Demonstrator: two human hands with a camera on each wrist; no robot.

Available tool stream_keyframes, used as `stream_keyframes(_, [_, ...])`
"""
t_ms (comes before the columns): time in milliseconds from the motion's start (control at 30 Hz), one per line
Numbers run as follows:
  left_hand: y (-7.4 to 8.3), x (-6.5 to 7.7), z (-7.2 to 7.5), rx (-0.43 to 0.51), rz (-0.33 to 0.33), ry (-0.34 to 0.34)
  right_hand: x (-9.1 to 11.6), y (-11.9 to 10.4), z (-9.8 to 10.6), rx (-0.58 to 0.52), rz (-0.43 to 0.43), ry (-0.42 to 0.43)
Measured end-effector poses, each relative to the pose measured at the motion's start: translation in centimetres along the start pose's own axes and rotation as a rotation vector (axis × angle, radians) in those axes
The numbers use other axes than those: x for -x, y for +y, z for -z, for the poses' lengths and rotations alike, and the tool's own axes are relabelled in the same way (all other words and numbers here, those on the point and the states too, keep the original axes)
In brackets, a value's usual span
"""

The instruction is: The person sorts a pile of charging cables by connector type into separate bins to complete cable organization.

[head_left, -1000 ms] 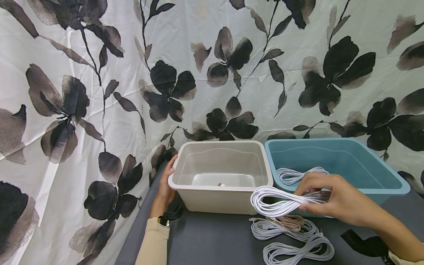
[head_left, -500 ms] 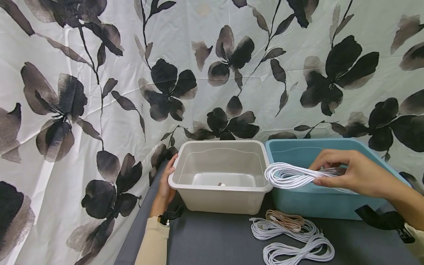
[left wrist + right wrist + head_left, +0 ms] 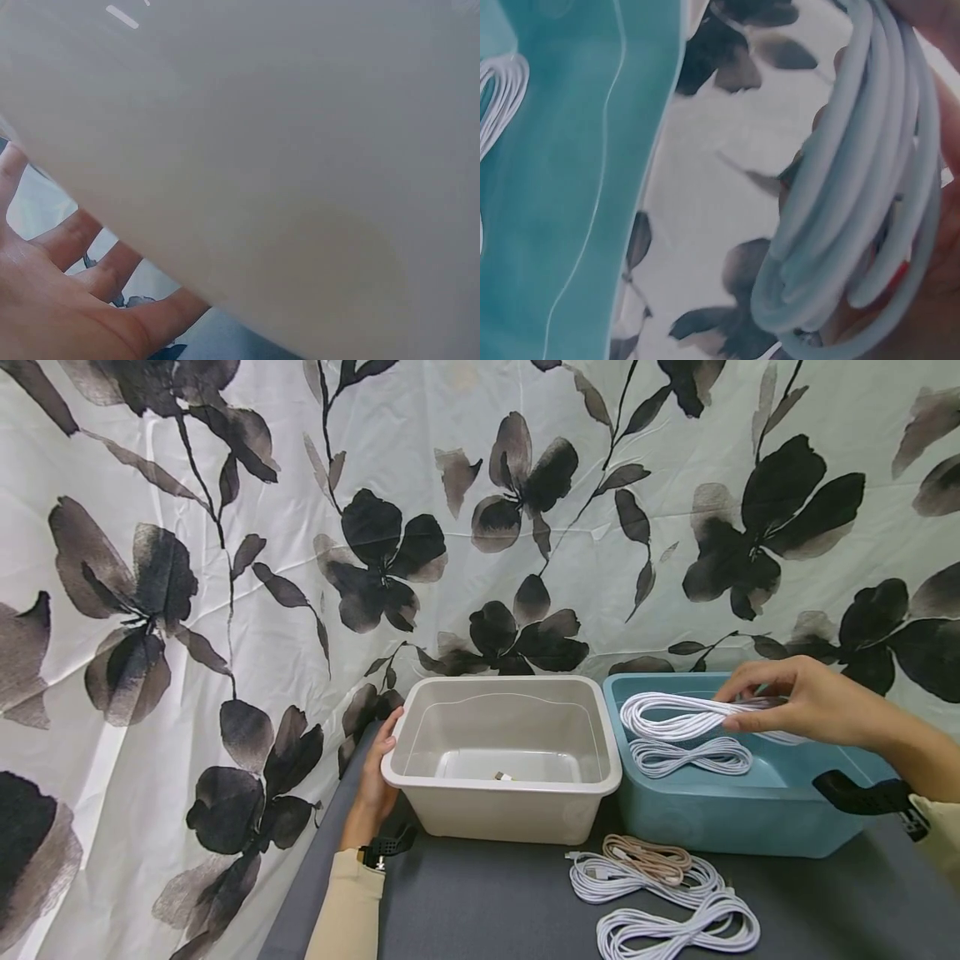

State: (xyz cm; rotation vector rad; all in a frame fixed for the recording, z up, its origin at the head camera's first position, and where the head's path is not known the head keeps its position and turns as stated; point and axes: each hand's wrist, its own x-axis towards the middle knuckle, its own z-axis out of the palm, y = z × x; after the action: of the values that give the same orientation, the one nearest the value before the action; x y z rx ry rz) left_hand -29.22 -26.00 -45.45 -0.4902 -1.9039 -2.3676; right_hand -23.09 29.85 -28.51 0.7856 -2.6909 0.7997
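Note:
My right hand (image 3: 817, 703) pinches a coiled white cable (image 3: 667, 717) between thumb and fingers, over the blue bin (image 3: 720, 822). Its loops fill much of the right wrist view, with the blue bin's wall beside them. Below it, a second white cable coil (image 3: 693, 757) lies inside that bin. My left hand (image 3: 373, 789) rests against the left side of the beige bin (image 3: 502, 814), fingertips by the rim. In the left wrist view its fingers (image 3: 112, 270) look spread and fairly straight, partly hidden behind the bin wall.
In front of the bins, on the grey table (image 3: 465, 902), lie two white cable coils, one nearer (image 3: 678, 931) and one farther (image 3: 592, 881), with a tan cable coil (image 3: 648, 857) on top. Something small (image 3: 502, 776) lies inside the beige bin. A floral curtain (image 3: 420, 468) hangs behind.
My right hand has lifted the white cable coil from in front of the blue bin, up and back over its rim. My left hand has stayed at the beige bin.

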Motion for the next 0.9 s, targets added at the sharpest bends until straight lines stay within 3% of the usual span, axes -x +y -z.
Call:
stream_keyframes(333, [0.2,0.2,-0.1,-0.003,0.000,0.011,-1.4,3.6,1.4,-0.002,-0.187,-0.061])
stream_keyframes(900, [0.2,0.2,0.0,-0.011,-0.003,0.005,-3.7,8.0,0.4,-0.031,-0.283,-0.168])
